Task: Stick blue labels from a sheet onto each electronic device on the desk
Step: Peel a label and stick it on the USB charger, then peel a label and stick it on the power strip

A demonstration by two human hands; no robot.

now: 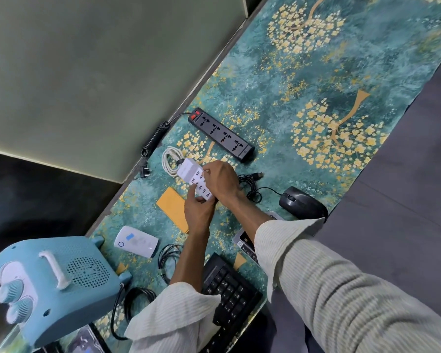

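A teal cloth (pixel 303 80) printed with golden blossom trees is lying spread flat, its far edge running along a pale green partition panel (pixel 87 72) (plain, matte). A dark grey surface (pixel 405 179) is bordering the cloth's opposite side.

A home office desk — keyboard (pixel 229 289), mouse (pixel 302 203), power strip (pixel 220 135), patterned tablecloth (pixel 316 85).

Evenly lit, diffuse, moderately bright. Soft shadows under power strip (pixel 220 135) and mouse (pixel 302 203). Strong wide-angle bending toward edges. Blurred at lower left around blue heater (pixel 59 286) knobs.
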